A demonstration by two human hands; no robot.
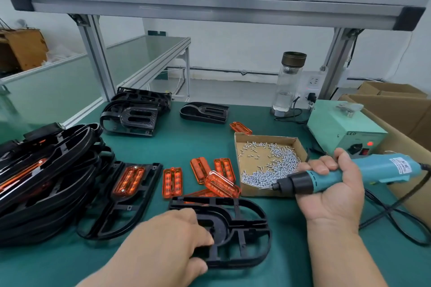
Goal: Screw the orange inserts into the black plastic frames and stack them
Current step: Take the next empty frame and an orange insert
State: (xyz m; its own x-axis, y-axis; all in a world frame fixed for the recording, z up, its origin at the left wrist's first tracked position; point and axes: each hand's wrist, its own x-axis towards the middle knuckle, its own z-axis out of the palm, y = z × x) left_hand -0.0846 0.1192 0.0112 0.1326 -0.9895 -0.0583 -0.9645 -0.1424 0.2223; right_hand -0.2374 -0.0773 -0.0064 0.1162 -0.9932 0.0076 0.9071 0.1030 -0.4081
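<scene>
On the bench's left | finished stack [46,182], plus one fitted frame [126,198] | pending: loose orange inserts [200,170] | left hand [168,240] grips bare frame [245,228], right hand [333,189] grips screwdriver [373,168]

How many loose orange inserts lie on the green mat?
6 inserts: one behind the screw box; four clustered left of it; one partly under the near frame. Others may be hidden.

Green bench [198,147] with black frames [205,113], orange inserts [172,183], screw box [265,136], glass bottle [288,84], power unit [338,123]
</scene>
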